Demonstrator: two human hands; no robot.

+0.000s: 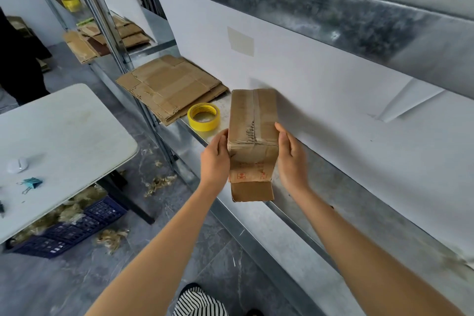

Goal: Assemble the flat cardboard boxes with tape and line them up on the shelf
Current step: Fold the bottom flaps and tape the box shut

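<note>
Cardboard box (252,136): 1 assembled, held between 2 hands over the front edge of the metal shelf (333,187). Its taped seam faces up and 1 loose flap hangs open at the near end. The left hand (215,159) clasps the box's left side and the right hand (292,159) clasps its right side, with both thumbs up by the top edge. Just left of the box, 1 yellow tape roll (204,117) lies flat on the shelf. Past it, 1 stack of flat cardboard (171,87) overhangs the shelf's front lip; I cannot count its sheets. A further pile of flats (112,36) lies in the next bay, with what looks like a 2nd yellow roll (70,3), blurred. To the right of the box the shelf runs bare along the white backing. The white table (64,136) stands to the left, across a strip of floor.
</note>
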